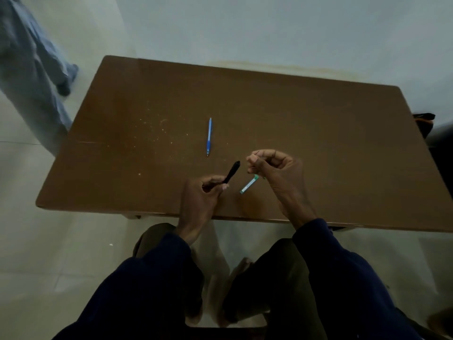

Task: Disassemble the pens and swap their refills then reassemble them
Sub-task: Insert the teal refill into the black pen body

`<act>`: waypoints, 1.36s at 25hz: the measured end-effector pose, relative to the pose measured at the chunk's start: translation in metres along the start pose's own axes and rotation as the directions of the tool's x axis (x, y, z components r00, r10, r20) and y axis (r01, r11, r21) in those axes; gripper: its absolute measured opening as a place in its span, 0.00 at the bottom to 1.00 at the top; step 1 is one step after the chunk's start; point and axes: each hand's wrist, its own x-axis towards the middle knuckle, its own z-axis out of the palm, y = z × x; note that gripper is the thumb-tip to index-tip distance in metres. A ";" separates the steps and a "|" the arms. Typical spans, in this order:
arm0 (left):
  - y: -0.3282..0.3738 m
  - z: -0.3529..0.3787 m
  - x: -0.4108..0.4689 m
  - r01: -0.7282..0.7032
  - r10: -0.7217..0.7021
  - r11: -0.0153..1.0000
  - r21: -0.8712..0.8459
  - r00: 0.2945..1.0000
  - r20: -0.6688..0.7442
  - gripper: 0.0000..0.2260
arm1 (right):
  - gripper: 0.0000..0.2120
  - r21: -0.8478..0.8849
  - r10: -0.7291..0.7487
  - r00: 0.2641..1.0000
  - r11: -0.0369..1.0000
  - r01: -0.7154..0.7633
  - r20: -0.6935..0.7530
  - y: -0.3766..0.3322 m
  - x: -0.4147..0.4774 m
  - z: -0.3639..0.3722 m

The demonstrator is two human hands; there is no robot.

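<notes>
A blue pen (209, 136) lies whole on the brown table (318, 133), tip toward me. My left hand (203, 192) grips the lower end of a black pen piece (232, 171) that points up and to the right. My right hand (272, 165) is held just right of it, fingers curled, pinching a thin refill (256, 153) whose tip sticks out above the fingers. Between and below my hands a clear barrel piece with a green end (249, 184) lies on the table.
Pale specks are scattered on the table left of the blue pen. Another person's legs in blue trousers (31, 69) stand on the floor at the far left. A dark object (424, 119) sits off the table's right edge.
</notes>
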 end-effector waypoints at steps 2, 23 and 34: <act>0.001 -0.002 -0.002 0.004 -0.004 1.000 0.016 1.000 -0.001 0.11 | 0.08 0.003 -0.022 1.000 1.000 0.022 0.020 -0.005 -0.003 0.004; 0.003 -0.001 -0.004 -0.027 0.028 0.999 0.041 0.999 -0.019 0.10 | 0.06 -0.054 -0.020 0.996 0.998 0.024 0.086 -0.005 -0.009 0.008; 0.007 0.001 -0.002 -0.037 0.037 0.997 0.066 0.999 -0.007 0.10 | 0.03 -0.121 0.018 0.994 0.993 -0.005 0.105 -0.008 -0.006 0.007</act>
